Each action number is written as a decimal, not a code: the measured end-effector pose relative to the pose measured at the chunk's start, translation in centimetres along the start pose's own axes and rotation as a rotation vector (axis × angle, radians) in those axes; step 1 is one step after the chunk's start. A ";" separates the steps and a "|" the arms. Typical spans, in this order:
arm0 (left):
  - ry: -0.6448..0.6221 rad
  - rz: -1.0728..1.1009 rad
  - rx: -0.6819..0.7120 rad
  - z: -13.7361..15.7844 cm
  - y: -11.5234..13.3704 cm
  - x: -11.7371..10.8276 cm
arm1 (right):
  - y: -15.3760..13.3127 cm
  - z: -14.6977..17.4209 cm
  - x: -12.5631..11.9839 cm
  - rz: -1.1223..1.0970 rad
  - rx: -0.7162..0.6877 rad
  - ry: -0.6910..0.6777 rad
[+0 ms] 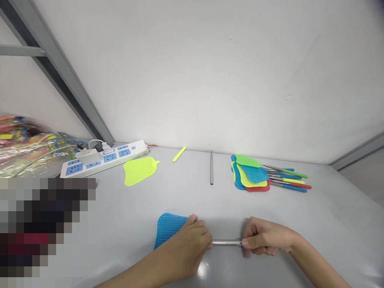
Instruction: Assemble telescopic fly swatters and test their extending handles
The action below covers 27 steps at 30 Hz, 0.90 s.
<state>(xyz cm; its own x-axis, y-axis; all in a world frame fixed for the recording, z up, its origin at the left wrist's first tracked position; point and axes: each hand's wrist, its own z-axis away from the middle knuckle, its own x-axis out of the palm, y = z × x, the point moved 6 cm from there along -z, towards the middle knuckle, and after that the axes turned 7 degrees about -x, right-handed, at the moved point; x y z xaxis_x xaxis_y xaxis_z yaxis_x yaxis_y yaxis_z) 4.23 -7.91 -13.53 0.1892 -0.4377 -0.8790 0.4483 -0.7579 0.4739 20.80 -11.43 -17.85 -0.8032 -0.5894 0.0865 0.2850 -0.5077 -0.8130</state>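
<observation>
We are closing our left hand (193, 244) around one end of a metal shaft (227, 243), and our right hand (264, 239) is pinching the other end between thumb and fingers. A blue mesh paddle (170, 229) is showing beyond the left hand, low and near the middle of the table (120, 232); that hand is hiding where paddle and shaft meet.

Open grey surface is stretching around both hands, widest beyond the right one. Along the back edge, where the table is meeting the wall (210, 80), a yellow-green paddle (140, 171), a yellow stick (179, 154) and a grey tube (211, 170) are lying well apart. A pile of swatters (252, 174) is sitting farther right, handles pointing right. The power strip (115, 158) is bounding the back left, and pixelated blocks (36, 228) are covering the front left. The wrapped packets (33, 146) are too blurred for us to read.
</observation>
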 end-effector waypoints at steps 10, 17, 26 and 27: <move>0.086 -0.022 0.012 -0.6 -1.0 -2.6 | -2.1 0.1 -0.4 0.079 -0.090 0.101; 0.263 -0.097 -0.087 -0.3 -3.7 -5.8 | -5.7 2.0 -4.1 0.153 -0.252 0.243; 0.817 0.159 -0.487 0.9 -8.0 -8.6 | -7.0 2.2 -6.9 -0.039 -0.484 0.407; 0.852 0.267 -0.517 1.1 -8.4 -8.5 | -6.9 2.1 -7.1 -0.084 -0.492 0.410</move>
<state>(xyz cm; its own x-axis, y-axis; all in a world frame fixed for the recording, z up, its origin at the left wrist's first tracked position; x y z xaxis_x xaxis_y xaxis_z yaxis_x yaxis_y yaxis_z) -2.08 1.67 -9.95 0.8039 0.0792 -0.5895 0.5835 -0.2972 0.7558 25.65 -5.06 -11.68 -0.9748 -0.2228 0.0140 0.0171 -0.1369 -0.9904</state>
